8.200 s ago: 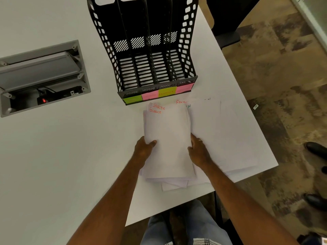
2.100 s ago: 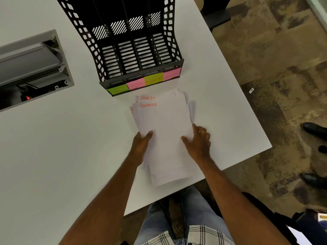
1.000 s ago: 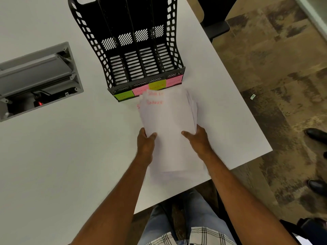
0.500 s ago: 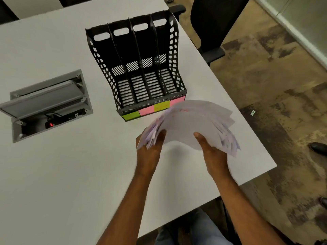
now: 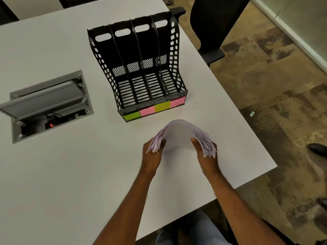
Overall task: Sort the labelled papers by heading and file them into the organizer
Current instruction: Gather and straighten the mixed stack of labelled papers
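Papers: stack of papers [image 5: 180,137] bowed upward into an arch, held between both hands above the tabletop [image 5: 70,174], just in front of the organizer; headings not readable
Left hand [image 5: 153,156]: gripping the stack's left edge, thumb on top
Right hand [image 5: 207,157]: gripping the right edge, thumb on top, sheet ends fanned
Organizer [image 5: 139,68]: black, four slots, all without papers; green, pink, yellow and pink notes along its front
Cable box [image 5: 47,105]: recessed at left, lid raised
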`<state>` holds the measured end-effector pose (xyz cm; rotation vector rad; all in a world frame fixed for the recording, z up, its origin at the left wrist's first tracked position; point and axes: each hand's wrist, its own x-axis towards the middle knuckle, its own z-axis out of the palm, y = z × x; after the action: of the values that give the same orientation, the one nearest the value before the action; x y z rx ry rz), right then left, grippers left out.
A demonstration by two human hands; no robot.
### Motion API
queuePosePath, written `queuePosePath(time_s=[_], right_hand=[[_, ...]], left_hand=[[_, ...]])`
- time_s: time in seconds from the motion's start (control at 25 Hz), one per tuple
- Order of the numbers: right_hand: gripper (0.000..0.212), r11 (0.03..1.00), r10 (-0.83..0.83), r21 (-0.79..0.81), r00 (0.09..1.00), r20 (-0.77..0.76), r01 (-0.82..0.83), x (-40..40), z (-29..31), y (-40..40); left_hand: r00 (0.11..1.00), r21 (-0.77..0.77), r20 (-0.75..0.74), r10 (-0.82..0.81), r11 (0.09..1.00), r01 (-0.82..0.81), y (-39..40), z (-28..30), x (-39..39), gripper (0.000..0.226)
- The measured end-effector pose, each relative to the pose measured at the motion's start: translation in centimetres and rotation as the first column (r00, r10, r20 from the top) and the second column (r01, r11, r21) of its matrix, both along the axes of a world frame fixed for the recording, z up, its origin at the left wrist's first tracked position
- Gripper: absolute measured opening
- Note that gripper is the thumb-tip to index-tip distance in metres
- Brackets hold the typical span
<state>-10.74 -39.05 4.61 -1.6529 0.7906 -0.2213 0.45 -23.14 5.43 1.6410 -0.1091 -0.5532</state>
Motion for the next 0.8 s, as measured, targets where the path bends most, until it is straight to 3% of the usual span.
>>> queuePosePath(time_s=[0.16, 0.32, 0.48, 0.56, 0.64, 0.8], right_hand=[[0.035, 0.992, -0.111, 0.066, 0.993, 0.044, 0.108, -0.5, -0.4, -1.1], [0.045, 0.973, -0.119, 0.186, 0.988, -0.096, 0.135, -0.3, -2.2, -0.7], [0.029, 0.984, -0.154, 0.073, 0.985, -0.082, 0.160, 0.4, -2.3, -1.3], [0.027, 0.989, -0.143, 0.017, 0.986, -0.084, 0.145, 0.0, -2.0, -1.6], [0.028, 0.990, -0.142, -0.016, 0.979, -0.145, 0.142, -1.1, -2.5, -1.3], [0.025, 0.996, -0.057, -0.082, 0.925, -0.375, 0.028, -3.9, -5.9, 0.2]], left_hand=[[0.999, -0.004, 0.048, -0.015, 1.000, 0.015, 0.8, -0.3, 0.0, 0.032], [0.994, 0.010, -0.112, -0.020, 1.000, 0.022, 1.0, -2.0, -0.6, 0.047], [0.984, 0.135, -0.178, -0.008, 0.990, 0.033, 1.8, -2.7, -0.2, 0.027], [0.958, 0.168, -0.285, 0.044, 0.986, 0.005, 2.7, -3.2, -0.5, 0.036], [0.903, 0.118, -0.422, 0.085, 0.992, -0.039, 3.9, -4.6, -2.3, 0.043], [0.674, 0.035, -0.727, 0.129, 0.988, -0.151, 5.7, -7.5, -6.9, 0.041]])
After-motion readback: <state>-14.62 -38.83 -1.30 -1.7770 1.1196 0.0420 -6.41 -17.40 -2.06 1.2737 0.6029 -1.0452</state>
